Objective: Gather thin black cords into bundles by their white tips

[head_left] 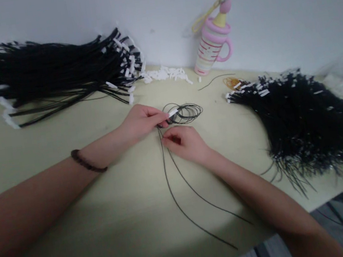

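Observation:
My left hand (145, 118), a dark beaded bracelet (87, 161) on its wrist, pinches a loose coil of thin black cord (195, 112) just above the table. A small white tab (173, 112) sticks out at its fingertips, lying along the coil. Below and right of it, my right hand (186, 141) is closed, thumb against fingers, on one of the cord strands (176, 163). Two long strands run from the left fingertips toward the table's front edge, one passing by the right fingers. The exact grip of the right fingertips is partly hidden.
A thick pile of black cords with white tabs (56, 70) lies at the back left; another bundle (306, 119) lies at the right. White small pieces (164, 73), a pink-lidded cup (209, 47), yellow rubber bands (231, 82) and a loose cord (215, 79) are near the wall.

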Available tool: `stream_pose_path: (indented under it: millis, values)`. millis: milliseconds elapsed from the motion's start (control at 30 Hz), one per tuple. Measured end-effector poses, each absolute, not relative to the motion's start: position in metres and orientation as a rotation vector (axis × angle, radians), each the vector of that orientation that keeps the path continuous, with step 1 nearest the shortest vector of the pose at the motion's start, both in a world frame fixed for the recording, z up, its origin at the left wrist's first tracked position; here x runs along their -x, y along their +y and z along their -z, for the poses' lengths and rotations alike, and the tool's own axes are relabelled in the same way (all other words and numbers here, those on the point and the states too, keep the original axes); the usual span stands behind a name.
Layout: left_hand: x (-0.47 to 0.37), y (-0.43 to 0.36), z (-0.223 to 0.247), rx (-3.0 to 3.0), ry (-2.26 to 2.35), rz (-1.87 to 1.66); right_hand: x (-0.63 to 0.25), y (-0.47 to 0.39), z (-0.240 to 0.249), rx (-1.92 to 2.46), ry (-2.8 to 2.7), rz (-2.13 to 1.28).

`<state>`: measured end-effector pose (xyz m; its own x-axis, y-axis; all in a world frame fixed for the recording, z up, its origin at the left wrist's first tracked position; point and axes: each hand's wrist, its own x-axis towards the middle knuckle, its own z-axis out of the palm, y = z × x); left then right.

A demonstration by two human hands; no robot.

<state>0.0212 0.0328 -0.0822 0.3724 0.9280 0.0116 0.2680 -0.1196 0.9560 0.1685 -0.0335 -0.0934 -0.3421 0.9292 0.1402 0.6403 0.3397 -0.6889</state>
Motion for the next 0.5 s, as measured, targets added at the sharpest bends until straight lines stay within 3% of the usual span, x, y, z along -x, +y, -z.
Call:
stream_pose_path:
  millis: [100,333,433,500]
  values:
    - [-0.022,0.034,0.082,-1.469,1.115,-0.849,-0.170,-0.032,0.096,1.426,-2.018,-0.794]
    - [-0.024,0.034,0.077,-1.365,1.147,-0.784,-0.193,-0.034,0.053,1.165,-1.683,-1.540]
    - [-0.025,0.033,0.074,-1.346,1.171,-0.782,-0.210,-0.041,0.015,0.952,-1.678,-1.479]
    - [-0.026,0.032,0.071,-1.332,1.174,-0.780,-0.228,-0.046,-0.006,0.915,-1.577,-1.245]
